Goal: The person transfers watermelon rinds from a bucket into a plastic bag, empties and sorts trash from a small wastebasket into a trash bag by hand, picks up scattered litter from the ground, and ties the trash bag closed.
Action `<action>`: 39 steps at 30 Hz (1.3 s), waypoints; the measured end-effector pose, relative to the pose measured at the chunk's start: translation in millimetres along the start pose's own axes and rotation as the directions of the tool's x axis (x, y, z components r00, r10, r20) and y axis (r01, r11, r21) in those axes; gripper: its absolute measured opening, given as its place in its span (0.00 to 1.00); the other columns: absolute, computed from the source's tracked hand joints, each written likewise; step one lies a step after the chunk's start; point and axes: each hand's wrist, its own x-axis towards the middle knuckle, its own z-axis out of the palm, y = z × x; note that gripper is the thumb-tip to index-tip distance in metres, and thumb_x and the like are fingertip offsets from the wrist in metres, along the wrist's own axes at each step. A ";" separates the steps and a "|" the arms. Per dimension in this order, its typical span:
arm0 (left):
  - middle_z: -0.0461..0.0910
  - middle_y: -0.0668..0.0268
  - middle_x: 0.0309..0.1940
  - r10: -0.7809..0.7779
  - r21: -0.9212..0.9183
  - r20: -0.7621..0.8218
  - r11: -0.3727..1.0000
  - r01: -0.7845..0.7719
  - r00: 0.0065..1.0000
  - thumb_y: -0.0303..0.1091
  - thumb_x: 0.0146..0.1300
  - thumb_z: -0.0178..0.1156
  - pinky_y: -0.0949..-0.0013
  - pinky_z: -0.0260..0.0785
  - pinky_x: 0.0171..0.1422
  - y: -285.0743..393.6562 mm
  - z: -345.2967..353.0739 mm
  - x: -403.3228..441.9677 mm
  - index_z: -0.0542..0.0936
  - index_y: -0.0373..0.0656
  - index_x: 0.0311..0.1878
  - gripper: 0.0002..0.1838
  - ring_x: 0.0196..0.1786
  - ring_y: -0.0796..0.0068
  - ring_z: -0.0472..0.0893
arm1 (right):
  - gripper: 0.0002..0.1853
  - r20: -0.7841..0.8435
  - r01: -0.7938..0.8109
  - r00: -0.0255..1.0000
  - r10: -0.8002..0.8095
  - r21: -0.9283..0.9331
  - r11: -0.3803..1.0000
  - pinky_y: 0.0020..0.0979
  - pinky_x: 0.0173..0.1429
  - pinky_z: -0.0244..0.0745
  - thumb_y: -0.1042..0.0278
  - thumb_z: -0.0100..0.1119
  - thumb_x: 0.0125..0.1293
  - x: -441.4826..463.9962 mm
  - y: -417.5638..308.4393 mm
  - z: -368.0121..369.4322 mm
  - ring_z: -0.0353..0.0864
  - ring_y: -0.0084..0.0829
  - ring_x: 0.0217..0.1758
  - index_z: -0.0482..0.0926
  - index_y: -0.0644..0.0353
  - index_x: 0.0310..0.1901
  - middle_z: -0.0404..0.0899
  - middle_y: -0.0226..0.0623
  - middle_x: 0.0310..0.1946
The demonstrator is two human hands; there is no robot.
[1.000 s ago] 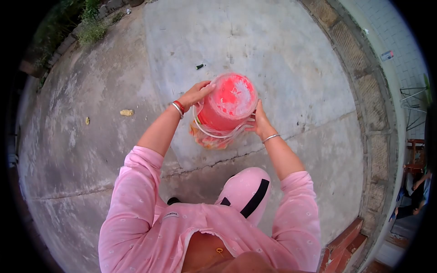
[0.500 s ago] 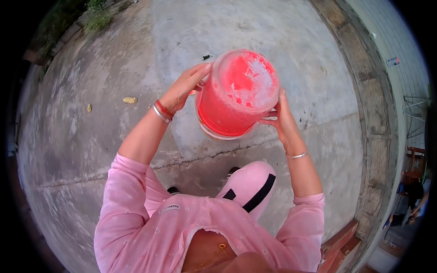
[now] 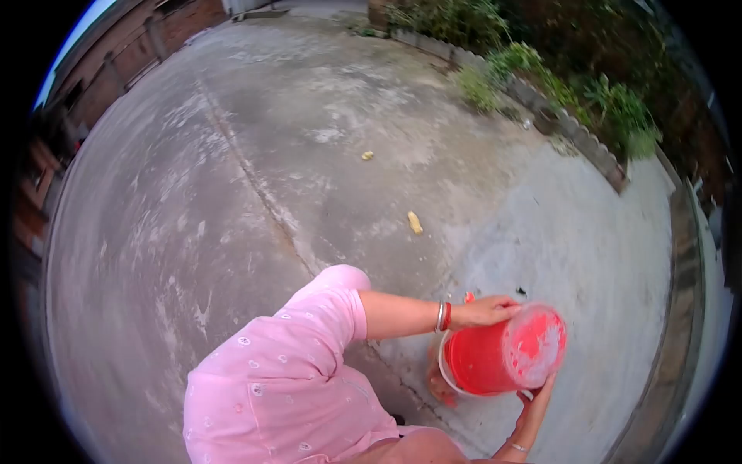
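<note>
A red bucket [image 3: 485,357] is tipped over, its scuffed, whitish base turned toward the upper right and its pale rim toward the lower left. Along its upper side lies my left hand [image 3: 492,311], pressed to the wall near the base. My right hand [image 3: 536,397] grips the opposite side by the base, with some fingers partly behind it. Together the two hands hold the bucket between them. Beside the rim, a blurred reddish-brown patch [image 3: 440,384] shows low down; I cannot make out what it is. The bucket's inside is hidden.
Two yellowish pieces [image 3: 415,223] lie on the concrete ground [image 3: 309,193]. A small dark object [image 3: 521,291] is just beyond the bucket. Green plants [image 3: 533,66] grow behind a low scalloped edging [image 3: 568,127]. A brick wall [image 3: 127,54] stands far left, and a kerb [image 3: 665,340] runs along the right.
The view has swung left, so bucket and hands now appear lower right. The bucket looks more tipped onto its side, still between both hands. A reddish-brown patch has come into sight by its rim.
</note>
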 end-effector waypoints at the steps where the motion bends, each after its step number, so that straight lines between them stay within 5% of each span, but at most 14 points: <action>1: 0.70 0.61 0.59 0.051 0.011 -0.016 0.999 -0.051 0.999 0.51 0.72 0.44 0.68 0.60 0.66 4.9 0.2 -5.0 0.68 0.38 0.63 0.28 0.61 0.74 0.68 | 0.42 -0.028 0.009 1.000 -0.009 0.004 1.000 0.34 0.47 0.67 0.26 0.40 0.61 -1.6 6.2 3.7 0.72 0.29 0.55 0.59 0.49 0.69 0.70 0.31 0.60; 6: 0.72 0.62 0.57 0.025 -0.359 0.143 0.933 0.028 0.989 0.55 0.72 0.41 0.65 0.62 0.65 18.8 -13.8 -4.6 0.69 0.39 0.61 0.29 0.59 0.73 0.69 | 0.45 0.045 0.049 0.998 -0.050 0.008 0.999 0.42 0.52 0.64 0.21 0.33 0.59 -11.0 -0.7 9.5 0.67 0.31 0.61 0.53 0.43 0.72 0.65 0.29 0.65; 9: 0.72 0.65 0.55 -0.115 -0.308 0.107 0.941 0.143 0.988 0.54 0.72 0.41 0.65 0.62 0.65 49.1 -26.5 -13.8 0.70 0.40 0.59 0.27 0.57 0.74 0.69 | 0.47 0.072 0.004 0.997 -0.001 -0.050 0.999 0.49 0.58 0.60 0.18 0.28 0.57 -11.5 -27.3 13.6 0.63 0.34 0.66 0.51 0.40 0.72 0.61 0.29 0.68; 11: 0.71 0.68 0.56 -0.007 -0.333 0.113 0.942 0.045 0.994 0.54 0.72 0.42 0.66 0.61 0.66 40.0 -32.2 -15.3 0.70 0.41 0.59 0.26 0.58 0.77 0.68 | 0.47 0.093 0.026 0.996 -0.017 -0.100 0.995 0.49 0.59 0.60 0.18 0.28 0.57 -23.0 -20.2 0.5 0.61 0.35 0.67 0.50 0.39 0.73 0.60 0.29 0.69; 13: 0.71 0.72 0.54 0.099 -0.472 0.190 0.882 0.003 0.977 0.52 0.72 0.44 0.68 0.62 0.64 33.1 -31.3 -11.2 0.70 0.46 0.59 0.23 0.55 0.80 0.68 | 0.45 0.089 0.131 0.989 -0.114 -0.217 0.967 0.44 0.62 0.62 0.23 0.28 0.63 -39.5 -40.2 1.6 0.58 0.38 0.71 0.48 0.47 0.74 0.58 0.35 0.70; 16: 0.68 0.76 0.45 -0.052 -0.474 0.183 0.870 0.134 0.982 0.56 0.68 0.51 0.70 0.68 0.54 38.7 -45.7 -16.8 0.73 0.53 0.53 0.20 0.47 0.82 0.69 | 0.35 -0.019 0.202 0.977 -0.214 -0.264 0.943 0.40 0.66 0.59 0.39 0.30 0.72 -67.9 -81.9 22.9 0.61 0.32 0.68 0.63 0.60 0.67 0.64 0.38 0.65; 20: 0.66 0.67 0.58 -0.228 -0.390 0.197 0.874 0.289 0.954 0.66 0.63 0.49 0.58 0.66 0.60 53.2 -42.6 13.1 0.68 0.47 0.59 0.34 0.59 0.70 0.66 | 0.34 -0.024 0.154 0.986 -0.164 -0.237 0.959 0.40 0.56 0.73 0.36 0.35 0.71 -48.1 -104.1 17.1 0.70 0.30 0.62 0.72 0.59 0.60 0.74 0.37 0.55; 27: 0.61 0.60 0.67 -0.241 -0.293 0.223 0.908 0.301 0.945 0.70 0.62 0.44 0.55 0.65 0.64 72.1 -44.0 8.9 0.60 0.41 0.69 0.45 0.65 0.62 0.65 | 0.38 -0.026 0.086 0.995 -0.096 -0.259 0.962 0.42 0.53 0.76 0.32 0.36 0.67 -41.0 -122.6 16.1 0.75 0.33 0.55 0.75 0.63 0.55 0.79 0.41 0.48; 32: 0.65 0.60 0.64 -0.370 -0.067 0.222 0.917 0.392 0.902 0.68 0.64 0.43 0.58 0.70 0.59 46.4 -33.1 11.2 0.64 0.41 0.67 0.41 0.60 0.63 0.70 | 0.37 -0.030 -0.100 0.995 0.096 -0.171 0.980 0.40 0.47 0.79 0.33 0.36 0.67 -24.8 -71.7 9.1 0.76 0.34 0.54 0.77 0.63 0.52 0.79 0.41 0.47; 39: 0.75 0.63 0.55 -0.232 0.172 0.205 0.965 0.198 0.951 0.62 0.67 0.44 0.67 0.74 0.51 78.1 -24.3 8.3 0.70 0.42 0.62 0.34 0.51 0.71 0.76 | 0.35 -0.092 0.108 0.988 -0.127 -0.191 0.976 0.38 0.44 0.79 0.34 0.39 0.67 -43.2 -101.9 5.1 0.75 0.35 0.54 0.79 0.61 0.51 0.79 0.42 0.47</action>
